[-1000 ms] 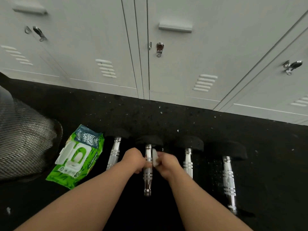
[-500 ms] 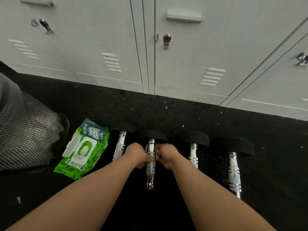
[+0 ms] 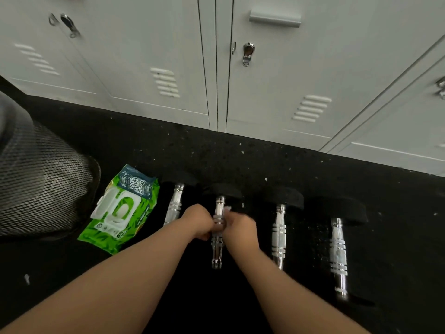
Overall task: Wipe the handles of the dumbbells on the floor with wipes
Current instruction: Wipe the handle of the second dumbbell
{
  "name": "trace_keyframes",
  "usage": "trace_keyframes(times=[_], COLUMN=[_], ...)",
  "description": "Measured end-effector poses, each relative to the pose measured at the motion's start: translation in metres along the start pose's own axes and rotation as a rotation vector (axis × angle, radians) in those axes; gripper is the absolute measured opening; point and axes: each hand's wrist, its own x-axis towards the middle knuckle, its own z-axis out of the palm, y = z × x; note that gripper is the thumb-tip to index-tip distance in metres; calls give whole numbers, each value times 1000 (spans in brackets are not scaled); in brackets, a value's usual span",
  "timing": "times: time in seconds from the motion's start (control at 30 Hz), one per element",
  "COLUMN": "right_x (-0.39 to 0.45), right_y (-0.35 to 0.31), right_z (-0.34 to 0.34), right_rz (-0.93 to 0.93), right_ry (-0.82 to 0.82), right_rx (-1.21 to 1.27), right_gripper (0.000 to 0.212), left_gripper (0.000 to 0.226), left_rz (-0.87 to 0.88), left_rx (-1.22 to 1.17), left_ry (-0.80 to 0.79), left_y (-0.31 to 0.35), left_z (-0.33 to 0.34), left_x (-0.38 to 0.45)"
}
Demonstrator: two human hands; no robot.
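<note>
Several dumbbells with chrome handles and black ends lie side by side on the black floor. My left hand (image 3: pixel 197 221) grips the handle of the second dumbbell (image 3: pixel 217 247) from its left side. My right hand (image 3: pixel 240 226) grips the same handle from the right, with a white wipe (image 3: pixel 226 209) pinched against the chrome; only a small corner of the wipe shows. The other dumbbells, the first dumbbell (image 3: pixel 174 206), the third dumbbell (image 3: pixel 278 235) and the fourth dumbbell (image 3: pixel 338 254), lie untouched. A green pack of wipes (image 3: pixel 120 210) lies to the left with its lid open.
Grey metal lockers (image 3: pixel 265 80) stand along the far edge of the floor. A black mesh bin (image 3: pixel 36 179) sits at the left, close to the wipes pack. The floor (image 3: pixel 240 160) between dumbbells and lockers is speckled black rubber.
Both hands have stayed on the second dumbbell's handle, shifting slightly along it; the wipe's corner shows again beside my right hand. The camera has tilted a little.
</note>
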Motion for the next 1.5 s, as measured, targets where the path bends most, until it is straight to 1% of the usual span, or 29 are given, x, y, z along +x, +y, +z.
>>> trace_keyframes(times=[0.03, 0.07, 0.13, 0.17, 0.2, 0.27, 0.3, 0.43, 0.5, 0.57, 0.6, 0.7, 0.73, 0.77, 0.8, 0.9, 0.93, 1.03, 1.13, 1.17, 1.23, 1.27, 1.3, 1.33, 1.37, 1.4, 1.43, 1.47, 1.5], right_x=[-12, -25, -37, -35, -29, -10, -2, -6, -24, -37, -40, -50, -52, -51, -46, -16, -8, -8, -41, -49, -51, -48, -42, -36, -30, -27, -23, -21, -18], right_y=[8, 17, 30, 31, 29, 18, 9, -6, -2, -1, -1, -3, -3, -1, -1, -8, -13, -18, -4, 1, 10, 12, 13, 14, 16, 15, 14, 12, 10], right_z=[5, 9, 10, 8, 5, -3, -6, 1, 9, 13, 14, 6, 0, -5, -11, -24, -24, -7, 7, 9, 7, 3, -2, -8, -13, -20, -27, -33, -38], right_rz=[-39, -44, 6, 15, 21, 37, 45, 50, 91, 131, 140, 78, 61, 57, 72, 87, 62, 11, -27, -39, -37, -27, -13, -4, 5, 7, 9, 3, 4], right_ry=[-24, -86, -211, -206, -156, 25, 63, 26, 23, -16, -46, -232, -284, -298, -269, -13, -7, -77, -179, -239, -352, -387, -397, -374, -322, -259, -215, -186, -163], right_rx=[-55, -72, -79, -74, -67, -19, 15, 4, 9, 14, -6, -225, -285, -305, -287, -134, -125, -234, -396, -426, -451, -455, -433, -378, -284, -178, -88, -4, 77], right_gripper=[34, 36, 40, 40, 40, 39, 38, 41, 43, 41, 38, 31, 31, 32, 33, 35, 35, 37, 42, 45, 42, 37, 33, 28, 24, 21, 20, 22, 25], left_gripper=[21, 15, 13, 14, 16, 21, 22, 16, 24, 32, 31, 16, 16, 17, 18, 16, 15, 6, 19, 20, 19, 18, 16, 11, 12, 20, 25, 28, 29], left_rz=[18, 34, 62, 73, 92, 121, 127, 121, 116, 108, 103, 100, 101, 107, 112, 111, 104, 87, 71, 67, 52, 79, 133, 198, 284, 369, 448, 514, 538], left_rx=[21, 59, 118, 130, 139, 151, 141, -19, -64, -123, -149, -172, -170, -170, -174, -221, -249, -335, -342, -339, -318, -236, -85, 66, 126, 74, -14, -91, -129], left_ry=[-11, -24, -20, -10, 8, 58, 74, 45, 24, 27, 30, 19, 18, 21, 27, 34, 27, -33, -56, -46, -28, -13, 27, 109, 229, 321, 329, 255, 125], left_y=[-2, -4, -7, -7, -6, -4, -4, -11, -14, -17, -18, -17, -18, -19, -20, -22, -23, -24, -22, -22, -20, -18, -16, -13, -11, -9, -9, -7, -6], left_z=[-1, -2, -3, -2, -1, 4, 7, 8, 7, 6, 6, 8, 9, 10, 10, 10, 11, 9, 6, 6, 6, 6, 6, 6, 7, 9, 10, 10, 11], left_x=[1, 1, 2, 2, 2, -1, -2, -1, -1, -2, -2, -3, -3, -2, -3, -5, -5, -8, -9, -8, -11, -13, -15, -19, -24, -29, -33, -40, -45])
